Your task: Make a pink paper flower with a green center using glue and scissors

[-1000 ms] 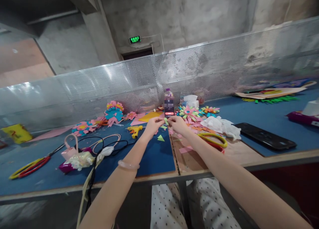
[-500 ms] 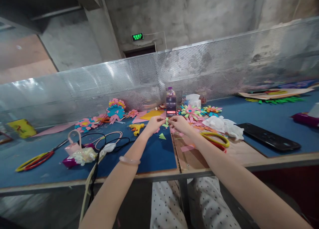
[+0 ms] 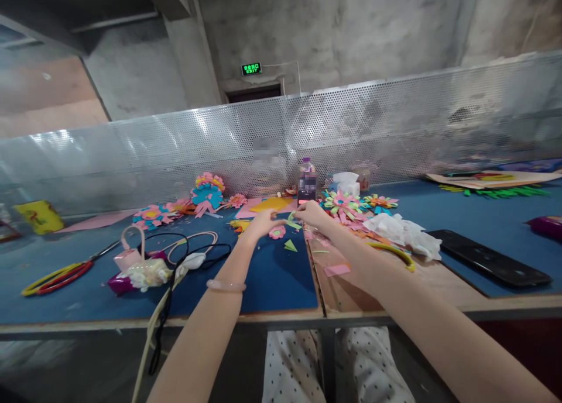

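My left hand [image 3: 264, 222] is held over the blue mat with its fingers apart and nothing seen between them. A pink paper flower [image 3: 277, 232] lies just below its fingertips. My right hand [image 3: 309, 213] pinches a light green paper strip [image 3: 293, 222] near the seam between the blue mat and the brown board. Closer to me lies a folded green paper piece [image 3: 290, 245]. Yellow paper [image 3: 268, 205] rests on pink paper behind my hands, and a yellow glue gun [image 3: 240, 226] is left of my left hand, partly hidden.
Finished paper flowers [image 3: 205, 196] stand at the back left. Scissors [image 3: 65, 276] and cables [image 3: 169, 286] lie on the left. A bottle with a phone before it [image 3: 307, 186] stands behind my hands. Crumpled tissue [image 3: 401, 233] and a black case [image 3: 487, 257] lie on the right.
My left hand has drawn away to the left from my right hand and its fingers have opened. The pink flower now shows between them. The view has shifted slightly.
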Demonstrator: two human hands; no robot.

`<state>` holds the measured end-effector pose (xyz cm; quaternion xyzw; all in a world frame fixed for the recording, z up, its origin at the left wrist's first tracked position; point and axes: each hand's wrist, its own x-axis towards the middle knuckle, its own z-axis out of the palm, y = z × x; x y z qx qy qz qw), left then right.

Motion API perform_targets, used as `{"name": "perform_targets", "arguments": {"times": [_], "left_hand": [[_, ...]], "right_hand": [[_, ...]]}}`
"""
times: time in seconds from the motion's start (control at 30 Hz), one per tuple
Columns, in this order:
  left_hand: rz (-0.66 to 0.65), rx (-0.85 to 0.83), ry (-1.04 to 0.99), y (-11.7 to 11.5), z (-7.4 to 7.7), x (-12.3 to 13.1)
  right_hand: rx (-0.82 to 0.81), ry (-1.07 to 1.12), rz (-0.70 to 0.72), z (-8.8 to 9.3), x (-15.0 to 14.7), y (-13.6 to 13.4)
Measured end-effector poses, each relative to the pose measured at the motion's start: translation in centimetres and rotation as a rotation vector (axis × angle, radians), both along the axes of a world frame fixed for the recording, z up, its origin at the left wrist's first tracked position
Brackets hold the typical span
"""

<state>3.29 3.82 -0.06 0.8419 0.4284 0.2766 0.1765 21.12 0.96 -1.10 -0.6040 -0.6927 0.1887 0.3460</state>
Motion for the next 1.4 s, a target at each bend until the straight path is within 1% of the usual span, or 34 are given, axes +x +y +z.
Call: {"name": "perform_targets", "arguments": {"times": [0.07, 0.13, 0.23, 0.33, 0.47, 0.8, 1.03, 1.27, 1.4], "left_hand": [[0.037, -0.037, 0.044, 0.7, -0.7, -0.7], [0.061, -0.062, 0.074, 1.2, -1.4, -1.1], [0.072, -0.058, 0.066, 1.3, -1.7, -1.0], [0.046, -0.050, 0.023, 1.0, -1.6, -0.7], [-0.015, -0.051, -0.042, 0.7, -1.3, -0.3], [-0.132, -0.092, -0.162, 0.6, -1.1, -0.2], [-0.162, -0.134, -0.190, 0.4, -0.8, -0.1], [-0.172, -0.144, -0.232, 1.1, -1.4, -0.2], [-0.175, -0.150, -0.211, 1.2, -1.4, -0.3]], "right_hand": [[-0.002, 0.012, -0.019, -0.1, -0.4, 0.8], [0.000, 0.026, -0.042, -0.5, -0.8, 1.2], [0.015, 0.052, -0.067, -1.5, -0.8, 1.3], [0.034, 0.091, -0.066, -1.9, -0.4, 1.2], [0.050, 0.159, -0.054, -1.8, 0.1, 1.1], [0.033, 0.273, -0.023, -1.9, -0.1, 0.8], [-0.007, 0.288, -0.020, -1.9, -0.1, 0.7], [0.003, 0.266, -0.015, -1.7, 0.0, 0.4], [0.028, 0.239, -0.007, -1.5, 0.0, 0.5]]}}
